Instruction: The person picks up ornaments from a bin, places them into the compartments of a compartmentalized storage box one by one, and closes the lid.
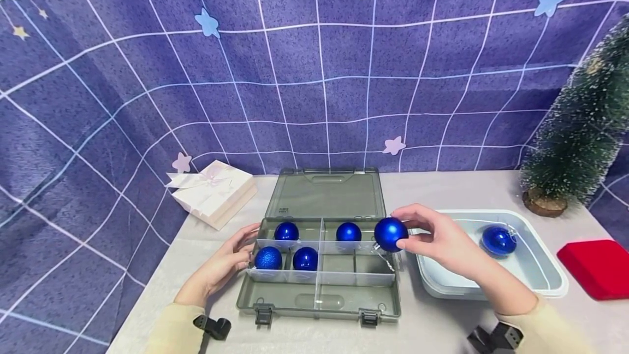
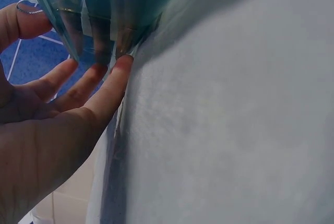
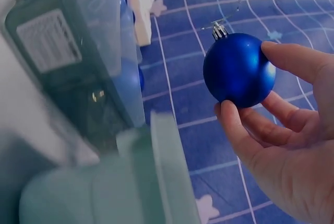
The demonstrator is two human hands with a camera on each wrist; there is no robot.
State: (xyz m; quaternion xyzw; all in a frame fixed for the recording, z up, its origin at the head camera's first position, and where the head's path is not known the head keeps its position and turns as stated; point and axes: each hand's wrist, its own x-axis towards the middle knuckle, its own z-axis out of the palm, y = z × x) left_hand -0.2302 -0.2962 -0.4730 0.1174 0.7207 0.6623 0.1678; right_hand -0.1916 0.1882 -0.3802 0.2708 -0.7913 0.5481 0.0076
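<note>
Thumb and fingers of my right hand [image 1: 437,239] pinch a matte blue Christmas ball [image 1: 391,234] over the right end of an open compartment box [image 1: 358,310]. In the right wrist view, the ball [image 3: 239,70] has a silver cap and a thin hanging loop. My left hand [image 1: 223,264] touches the box's left side with fairly straight fingers; the left wrist view shows the fingertips against the greenish wall [image 2: 104,4]. Inside the box sit a shiny ball [image 1: 286,231], a glittery ball [image 1: 268,258], another shiny ball [image 1: 305,259] and a matte ball [image 1: 349,232], each in its own compartment.
A white tray [image 1: 491,291] on the right holds another blue ornament [image 1: 499,240]. Beyond it are a red object [image 1: 597,269] and a small frosted tree [image 1: 580,135]. A white gift box with a bow [image 1: 213,193] stands at back left. The box lid [image 1: 326,195] lies back behind.
</note>
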